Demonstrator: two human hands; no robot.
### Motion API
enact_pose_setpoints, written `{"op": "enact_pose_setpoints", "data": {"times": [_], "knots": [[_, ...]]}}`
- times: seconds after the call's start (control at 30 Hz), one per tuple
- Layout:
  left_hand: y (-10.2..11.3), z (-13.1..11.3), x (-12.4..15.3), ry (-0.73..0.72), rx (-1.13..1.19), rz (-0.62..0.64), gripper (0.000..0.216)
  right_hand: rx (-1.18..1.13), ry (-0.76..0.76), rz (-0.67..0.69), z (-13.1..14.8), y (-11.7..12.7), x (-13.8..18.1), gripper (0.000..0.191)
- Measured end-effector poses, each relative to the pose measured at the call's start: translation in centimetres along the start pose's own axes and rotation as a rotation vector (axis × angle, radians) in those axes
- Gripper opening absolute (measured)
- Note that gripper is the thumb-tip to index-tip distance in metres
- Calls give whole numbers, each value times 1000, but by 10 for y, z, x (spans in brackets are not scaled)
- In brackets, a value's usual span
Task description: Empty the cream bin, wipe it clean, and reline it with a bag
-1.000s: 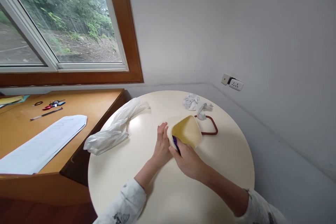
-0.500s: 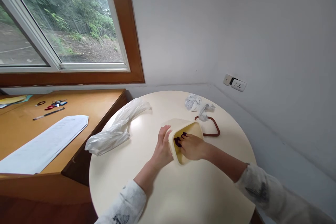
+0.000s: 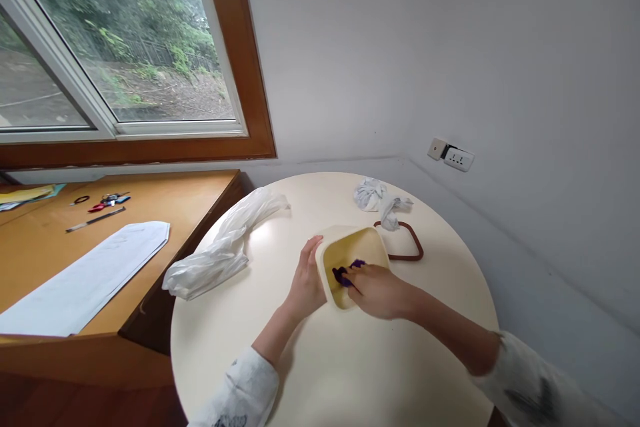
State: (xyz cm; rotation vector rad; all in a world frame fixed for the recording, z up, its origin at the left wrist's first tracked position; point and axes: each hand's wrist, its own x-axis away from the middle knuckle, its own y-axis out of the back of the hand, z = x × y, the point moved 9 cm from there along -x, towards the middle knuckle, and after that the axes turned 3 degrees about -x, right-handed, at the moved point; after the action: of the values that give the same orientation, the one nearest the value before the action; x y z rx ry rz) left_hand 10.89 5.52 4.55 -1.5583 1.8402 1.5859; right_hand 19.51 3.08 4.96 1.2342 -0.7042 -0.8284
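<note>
A cream-coloured plastic bin [image 3: 356, 238] is tilted over the round table, its open mouth turned toward me. My left hand [image 3: 306, 282] is closed around the bin's left side, fingers along the outer wall. Inside the mouth, my right hand [image 3: 379, 290] pinches a dark purple cloth [image 3: 343, 276], which is bunched up against the bin's inner wall. Part of the cloth is hidden by the fingers. Behind the bin, on the right, a brown rounded frame [image 3: 414, 240], shaped like a rim, lies flat on the table.
A clear plastic bag [image 3: 225, 247] lies along the left of the round table [image 3: 330, 373]. Crumpled whitish plastic [image 3: 370, 195] sits at the back right. On the wooden desk [image 3: 195, 203] are paper sheets [image 3: 95, 273], a pen [image 3: 95, 220] and keys [image 3: 110, 200]. A wall socket [image 3: 459, 159] is at right.
My right hand has drawn back slightly toward the bin's mouth with the purple cloth, showing more of the inside. My left hand keeps its hold on the bin.
</note>
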Motion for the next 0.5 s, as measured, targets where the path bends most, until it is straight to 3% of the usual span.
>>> {"op": "enact_pose_setpoints", "data": {"times": [0.1, 0.2, 0.5], "knots": [[2, 11, -4, 72, 65, 23, 98, -260, 142, -101, 29, 24, 24, 33], [3, 19, -7, 112, 112, 49, 97, -325, 210, -202, 41, 32, 36, 38], [15, 28, -12, 250, 265, 147, 107, 155, 413, -477, 1, 19, 46, 39]]}}
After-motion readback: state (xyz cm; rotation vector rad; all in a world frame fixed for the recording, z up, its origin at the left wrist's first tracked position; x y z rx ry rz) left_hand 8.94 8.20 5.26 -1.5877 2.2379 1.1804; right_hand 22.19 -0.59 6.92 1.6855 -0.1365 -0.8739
